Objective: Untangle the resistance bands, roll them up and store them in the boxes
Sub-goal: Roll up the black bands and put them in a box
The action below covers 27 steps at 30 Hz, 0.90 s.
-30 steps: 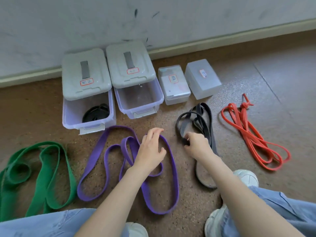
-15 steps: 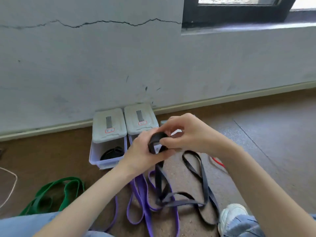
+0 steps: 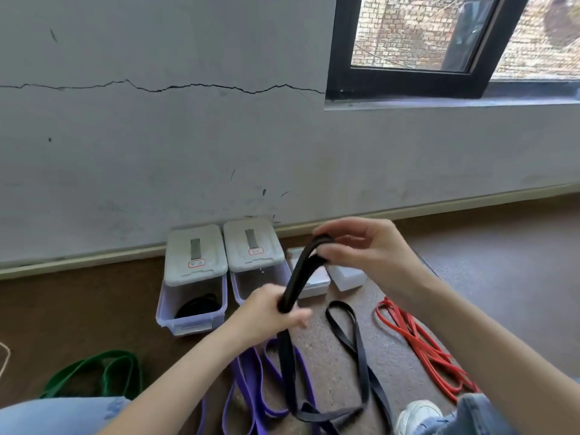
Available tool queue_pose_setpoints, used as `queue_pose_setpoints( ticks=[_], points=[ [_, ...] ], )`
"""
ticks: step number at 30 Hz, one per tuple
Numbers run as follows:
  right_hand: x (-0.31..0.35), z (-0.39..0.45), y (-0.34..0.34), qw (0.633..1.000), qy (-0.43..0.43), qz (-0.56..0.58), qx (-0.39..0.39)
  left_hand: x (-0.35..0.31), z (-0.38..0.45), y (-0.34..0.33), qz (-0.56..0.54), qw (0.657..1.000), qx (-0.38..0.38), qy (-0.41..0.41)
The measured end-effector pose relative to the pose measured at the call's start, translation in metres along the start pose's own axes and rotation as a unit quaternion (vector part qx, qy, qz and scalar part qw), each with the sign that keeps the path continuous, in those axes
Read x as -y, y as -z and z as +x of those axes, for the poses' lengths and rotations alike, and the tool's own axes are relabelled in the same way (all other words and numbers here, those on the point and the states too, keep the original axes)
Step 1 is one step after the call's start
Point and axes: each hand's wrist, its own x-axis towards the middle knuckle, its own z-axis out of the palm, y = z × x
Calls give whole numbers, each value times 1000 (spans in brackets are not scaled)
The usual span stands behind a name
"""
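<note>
Your two forearms reach up from the lower corners and meet in the middle, above the brown floor (image 3: 502, 277) in front of the grey cracked wall (image 3: 188, 152). Your right hand (image 3: 367, 249) is raised higher, wrist bent, thumb and fingertips pinching the folded top of the black band (image 3: 301, 271), the other fingers loosely spread above it. Your left hand (image 3: 270, 312) sits lower and closer to you, fingers curled in a fist around the same doubled band. Between the hands the band runs taut on a slant; below your left fist it hangs to the floor and lies in loose loops.

Against the wall stand two lidded boxes, the left box (image 3: 193, 293) with a dark coil inside, the right box (image 3: 255, 268) beside it, touching. The purple band (image 3: 251, 381) lies under the black loops, the red band (image 3: 420, 343) to the right, the green band (image 3: 94, 375) to the left.
</note>
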Motion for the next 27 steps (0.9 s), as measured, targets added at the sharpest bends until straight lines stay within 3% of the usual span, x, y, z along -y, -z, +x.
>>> queue_pose_setpoints(
  ticks=[2, 4, 6, 8, 12, 15, 19, 24, 27],
  points=[
    [-4, 3, 6, 999, -11, 27, -34, 13, -3, 0, 16, 999, 16, 35],
    [-15, 5, 13, 988, -26, -155, -7, 12, -4, 4, -24, 999, 5, 45],
    [-24, 4, 19, 932, -99, -344, 66, 0, 0, 16, -113, 991, -43, 54],
    [-31, 0, 23, 886, -154, -424, 113, -15, 2, 32, -165, 982, -82, 50],
    [-25, -7, 3, 930, -76, -315, 175, -39, -5, 32, -57, 997, 44, -18],
    [-24, -12, -13, 908, -22, -345, 237, -39, -8, 20, -32, 995, 85, -48],
    [-16, -15, -8, 926, -19, -337, 169, -14, -5, 10, -29, 999, 31, -7],
    [-11, -14, -2, 992, 22, -117, 47, 24, -15, -30, 38, 994, 74, 74],
    [-25, -8, 11, 980, -19, -199, 1, 5, -6, -4, -43, 997, -13, 64]
  ],
)
